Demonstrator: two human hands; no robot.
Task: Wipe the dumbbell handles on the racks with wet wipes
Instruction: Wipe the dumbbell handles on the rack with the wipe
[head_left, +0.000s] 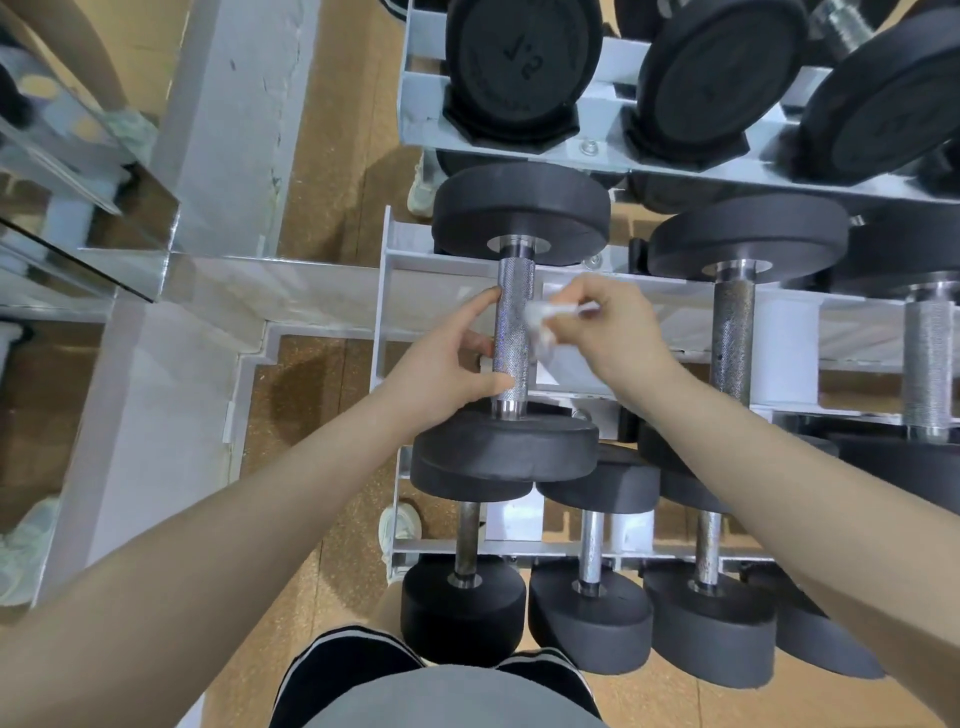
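Nearest the camera, the person's grey shirt and dark shorts are filling the bottom edge, and both forearms are reaching from there toward 12 o'clock onto the middle tier of the rack. The dumbbell being serviced is lying at the left end of that tier with its knurled handle running along the 12-to-6 o'clock line, one black head at each end. The left hand is bracketing the handle from 9 o'clock: the fingers are curving toward the upper part of the bar and the thumb is touching it near the lower collar; whether this amounts to a firm grip cannot be told. The right hand is closing on a bunched white wet wipe, pinching it and pressing it against the handle from 3 o'clock. Both hands are lying about equally near the bar, one on each side, so the coming stroke will probably be travelling along the bar's long axis, or around it. The next handle is standing parallel at 3 o'clock, nearer the right hand. On the upper tier at 12 o'clock, a raised marking on one dumbbell head is reading, upside down, as roughly "7.5"; no brand name is legible.
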